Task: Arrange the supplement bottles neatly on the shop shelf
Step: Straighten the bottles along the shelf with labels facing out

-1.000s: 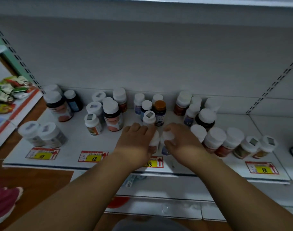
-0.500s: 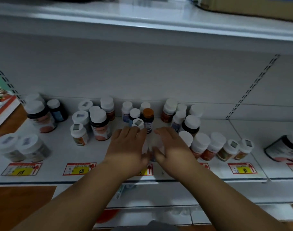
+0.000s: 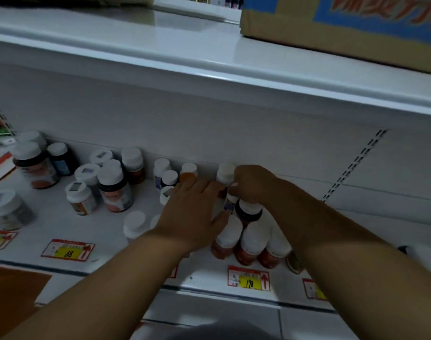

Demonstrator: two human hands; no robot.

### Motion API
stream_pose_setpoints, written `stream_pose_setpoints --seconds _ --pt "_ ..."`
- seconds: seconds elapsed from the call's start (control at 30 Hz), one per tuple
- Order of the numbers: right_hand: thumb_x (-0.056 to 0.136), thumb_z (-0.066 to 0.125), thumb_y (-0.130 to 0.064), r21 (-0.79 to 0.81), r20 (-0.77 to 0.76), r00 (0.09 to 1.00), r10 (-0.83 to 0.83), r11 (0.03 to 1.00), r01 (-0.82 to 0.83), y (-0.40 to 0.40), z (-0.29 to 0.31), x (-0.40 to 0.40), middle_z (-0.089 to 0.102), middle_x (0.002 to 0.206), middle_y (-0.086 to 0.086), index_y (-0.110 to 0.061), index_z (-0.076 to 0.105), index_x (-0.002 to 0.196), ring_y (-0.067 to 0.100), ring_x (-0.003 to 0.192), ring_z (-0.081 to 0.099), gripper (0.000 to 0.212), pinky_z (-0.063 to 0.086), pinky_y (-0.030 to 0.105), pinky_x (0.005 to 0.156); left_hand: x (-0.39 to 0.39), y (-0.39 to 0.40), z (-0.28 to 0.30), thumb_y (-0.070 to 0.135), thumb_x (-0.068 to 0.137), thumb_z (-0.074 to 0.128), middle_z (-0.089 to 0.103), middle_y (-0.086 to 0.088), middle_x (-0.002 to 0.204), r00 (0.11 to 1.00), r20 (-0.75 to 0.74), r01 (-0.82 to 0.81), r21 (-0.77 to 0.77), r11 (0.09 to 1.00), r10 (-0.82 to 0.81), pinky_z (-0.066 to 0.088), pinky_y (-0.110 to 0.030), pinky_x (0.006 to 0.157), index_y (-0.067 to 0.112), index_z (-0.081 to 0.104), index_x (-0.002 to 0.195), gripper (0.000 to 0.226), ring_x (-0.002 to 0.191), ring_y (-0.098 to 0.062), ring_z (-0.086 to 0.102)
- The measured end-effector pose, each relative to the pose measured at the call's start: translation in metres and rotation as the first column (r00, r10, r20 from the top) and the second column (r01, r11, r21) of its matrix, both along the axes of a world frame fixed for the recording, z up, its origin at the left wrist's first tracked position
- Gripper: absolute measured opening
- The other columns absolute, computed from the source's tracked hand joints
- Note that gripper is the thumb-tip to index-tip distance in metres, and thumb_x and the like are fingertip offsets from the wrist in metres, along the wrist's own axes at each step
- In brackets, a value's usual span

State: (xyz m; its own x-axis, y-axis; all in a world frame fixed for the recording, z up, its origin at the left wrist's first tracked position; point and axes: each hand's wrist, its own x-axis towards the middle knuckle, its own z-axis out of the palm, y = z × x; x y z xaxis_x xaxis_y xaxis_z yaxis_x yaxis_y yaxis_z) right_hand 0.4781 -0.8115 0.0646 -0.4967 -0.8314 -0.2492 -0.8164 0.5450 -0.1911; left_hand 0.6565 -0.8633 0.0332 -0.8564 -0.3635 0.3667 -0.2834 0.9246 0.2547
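Glossy shelf (image 3: 209, 65) – matt cardboard box (image 3: 307, 33)

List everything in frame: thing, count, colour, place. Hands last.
supplement bottles: a couple dozen, exact count unclear, mostly white caps, amber or dark bodies; scattered over the shelf, a tight row at front right
orange-capped bottle: one, mid-shelf, behind the left hand
shelf: one, white
price tags: several, red and yellow, front edge
cardboard box: one, brown and blue, upper shelf
left hand: fingers straight, over the bottles
right hand: curled at the back bottles; grip unclear
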Motion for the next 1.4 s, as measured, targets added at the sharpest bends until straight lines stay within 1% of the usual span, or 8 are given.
stream_pose_setpoints --seconds 0.13,0.23,0.4,0.57,0.77,0.93,1.1,1.4 --pt "0.086 0.061 -0.031 -0.03 -0.121 0.992 0.048 0.998 -0.052 -0.009 -0.012 -0.007 0.046 0.072 -0.001 -0.016 0.052 0.091 0.024 0.079 0.054 0.018 0.041 0.031 0.068 0.006 0.005 -0.004 0.043 0.088 0.059 0.057 -0.004 0.112 0.999 -0.008 -0.052 0.029 0.998 0.052 0.041 -0.04 0.09 0.018 0.06 0.121 0.041 0.113 -0.027 0.048" --pt "0.084 0.066 -0.019 -0.083 -0.109 0.99 0.093 0.991 -0.102 -0.006 -0.012 -0.008 0.059 0.094 0.009 -0.011 0.056 0.106 0.029 0.094 0.06 0.025 0.035 0.028 0.069 0.02 0.005 -0.007 0.04 0.088 0.06 0.061 -0.005 0.108 0.993 0.011 -0.117 0.036 0.993 0.116 0.042 -0.039 0.086 0.016 0.062 0.119 0.039 0.102 -0.029 0.053" --pt "0.087 0.061 -0.024 -0.421 -0.163 0.975 0.153 0.883 -0.209 -0.001 0.014 0.015 0.057 0.086 0.011 -0.006 0.051 0.1 0.027 0.074 0.055 0.024 0.043 0.036 0.063 0.066 -0.009 -0.019 0.02 0.081 0.06 0.064 -0.009 0.098 0.958 -0.205 -0.203 0.006 0.979 0.2 0.044 -0.04 0.078 0.009 0.068 0.103 0.026 0.091 -0.032 0.058" --pt "0.087 0.062 -0.028 -0.555 -0.121 0.963 0.242 0.787 -0.268 -0.025 0.033 0.079 0.062 0.099 0.011 -0.015 0.057 0.113 0.027 0.088 0.058 0.029 0.044 0.034 0.073 0.11 -0.034 -0.033 0.005 0.075 0.06 0.064 -0.01 0.101 0.959 -0.211 -0.195 -0.014 0.981 0.188 0.046 -0.04 0.076 0.006 0.069 0.098 0.025 0.088 -0.034 0.059" --pt "0.087 0.064 -0.024 -0.488 -0.095 0.953 0.287 0.821 -0.296 -0.062 0.017 0.131 0.062 0.098 0.011 -0.01 0.06 0.107 0.027 0.091 0.056 0.025 0.043 0.039 0.077 0.131 -0.054 -0.037 0.012 0.075 0.051 0.066 -0.008 0.096 0.997 -0.075 -0.006 -0.042 0.999 0.002 0.045 -0.035 0.078 0.007 0.071 0.095 0.029 0.085 -0.028 0.057" --pt "0.082 0.063 -0.023 -0.328 -0.066 0.968 0.243 0.911 -0.251 -0.083 -0.008 0.151 0.063 0.098 0.004 -0.016 0.059 0.102 0.024 0.091 0.058 0.021 0.043 0.034 0.073 0.142 -0.062 -0.042 0.012 0.071 0.06 0.066 -0.007 0.106 0.997 0.002 0.077 -0.003 0.997 -0.077 0.043 -0.031 0.084 0.009 0.07 0.109 0.04 0.092 -0.027 0.059" --pt "0.088 0.061 -0.025 -0.184 -0.099 0.973 0.209 0.957 -0.225 -0.093 -0.028 0.152 0.055 0.111 0.011 -0.014 0.061 0.111 0.023 0.094 0.051 0.026 0.025 0.027 0.069 0.143 -0.067 -0.039 0.009 0.068 0.065 0.066 -0.007 0.107 0.993 -0.005 0.116 0.016 0.993 -0.116 0.047 -0.032 0.086 0.009 0.069 0.112 0.044 0.096 -0.027 0.06" --pt "0.089 0.051 -0.01 -0.169 -0.136 0.974 0.179 0.965 -0.201 -0.092 -0.023 0.14 0.062 0.113 0.011 -0.012 0.065 0.111 0.028 0.103 0.058 0.026 0.04 0.029 0.081 0.141 -0.07 -0.039 0.006 0.067 0.068 0.066 -0.009 0.1 0.989 -0.074 0.13 -0.016 0.991 -0.131 0.044 -0.031 0.084 0.005 0.07 0.106 0.039 0.089 -0.029 0.06"
